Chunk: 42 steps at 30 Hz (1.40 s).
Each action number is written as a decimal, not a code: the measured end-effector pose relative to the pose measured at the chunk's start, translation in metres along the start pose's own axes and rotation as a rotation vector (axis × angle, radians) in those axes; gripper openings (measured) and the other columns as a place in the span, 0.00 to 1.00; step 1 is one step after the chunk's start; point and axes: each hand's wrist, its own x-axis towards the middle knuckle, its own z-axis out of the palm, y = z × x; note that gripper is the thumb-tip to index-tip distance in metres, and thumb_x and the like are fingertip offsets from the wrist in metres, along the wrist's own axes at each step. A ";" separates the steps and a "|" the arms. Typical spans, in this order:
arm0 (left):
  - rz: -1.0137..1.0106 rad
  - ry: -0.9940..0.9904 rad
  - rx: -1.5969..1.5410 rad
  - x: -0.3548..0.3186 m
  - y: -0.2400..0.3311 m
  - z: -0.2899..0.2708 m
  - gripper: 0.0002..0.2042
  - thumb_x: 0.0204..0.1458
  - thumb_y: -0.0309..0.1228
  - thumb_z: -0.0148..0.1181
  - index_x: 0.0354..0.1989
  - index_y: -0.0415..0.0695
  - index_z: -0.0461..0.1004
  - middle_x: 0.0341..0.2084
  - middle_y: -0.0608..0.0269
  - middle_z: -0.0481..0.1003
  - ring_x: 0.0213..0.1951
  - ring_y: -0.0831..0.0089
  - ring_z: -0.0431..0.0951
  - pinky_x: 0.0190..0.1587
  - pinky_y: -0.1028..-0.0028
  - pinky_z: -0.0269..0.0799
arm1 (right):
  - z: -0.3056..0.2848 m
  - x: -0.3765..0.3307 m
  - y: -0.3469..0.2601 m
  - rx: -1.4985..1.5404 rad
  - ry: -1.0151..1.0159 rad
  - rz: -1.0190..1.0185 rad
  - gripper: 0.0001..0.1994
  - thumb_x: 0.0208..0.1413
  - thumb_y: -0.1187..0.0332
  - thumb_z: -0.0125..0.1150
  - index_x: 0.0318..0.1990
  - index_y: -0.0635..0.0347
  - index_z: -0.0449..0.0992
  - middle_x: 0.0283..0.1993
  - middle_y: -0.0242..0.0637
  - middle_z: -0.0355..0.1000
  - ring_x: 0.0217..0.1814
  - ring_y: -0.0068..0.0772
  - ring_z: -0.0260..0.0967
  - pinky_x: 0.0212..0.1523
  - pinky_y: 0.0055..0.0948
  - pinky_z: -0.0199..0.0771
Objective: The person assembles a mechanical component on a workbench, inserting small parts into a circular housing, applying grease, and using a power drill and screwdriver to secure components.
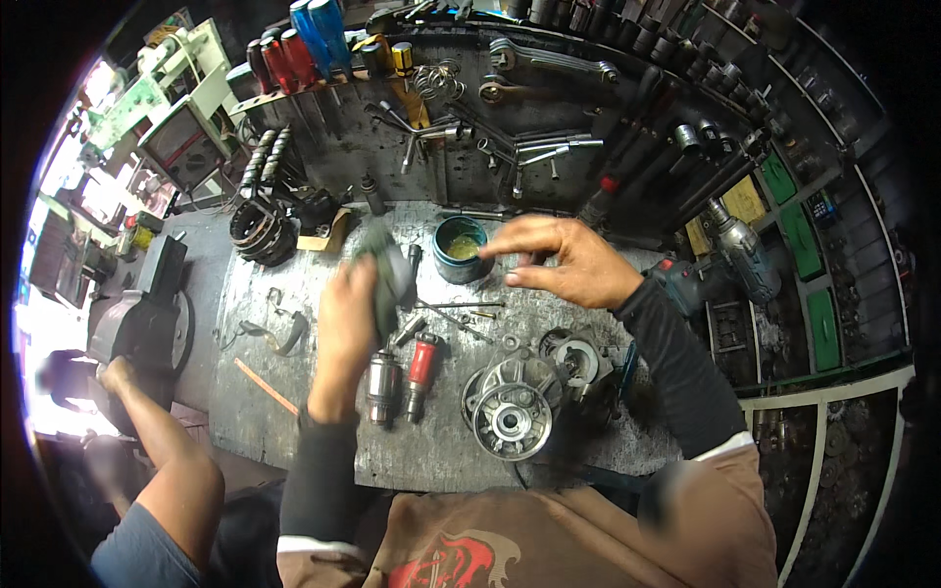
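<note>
Workbench (443, 451) with teal jar (457, 271), yellowish contents (463, 247)

Between the jar (457, 272) and metal housing (514, 398) a passage opens over thin rods (461, 305), the red tool (422, 363) bounding its left.

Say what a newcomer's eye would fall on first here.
Probably the right hand beside the open teal jar on the far side of the bench, and the left hand holding what looks like a green cloth. Next comes the silver housing toward the near edge, with a red tool to its left.
</note>
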 end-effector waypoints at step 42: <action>0.758 -0.348 1.167 0.008 -0.154 0.088 0.07 0.53 0.29 0.59 0.34 0.43 0.83 0.38 0.58 0.77 0.50 0.58 0.72 0.53 0.59 0.66 | 0.087 -0.143 -0.067 -0.126 0.372 0.104 0.08 0.53 0.72 0.75 0.41 0.61 0.86 0.38 0.39 0.75 0.39 0.39 0.76 0.40 0.36 0.76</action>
